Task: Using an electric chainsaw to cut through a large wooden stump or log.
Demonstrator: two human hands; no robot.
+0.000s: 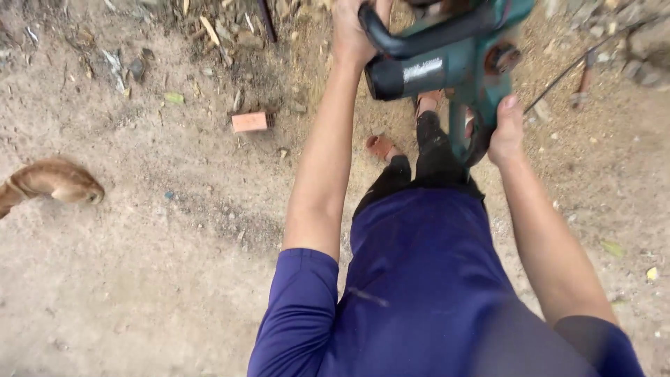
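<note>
My left grip (351, 35) is closed around the black front handle bar of the green power saw (447, 63). My right grip (507, 132) is wrapped on its rear handle, thumb pointing up. I hold the saw in the air before my body, above my feet. A black cable (565, 75) runs off to the right. On the sandy ground (139, 279) lies a small brick (250, 121), well apart to the left.
</note>
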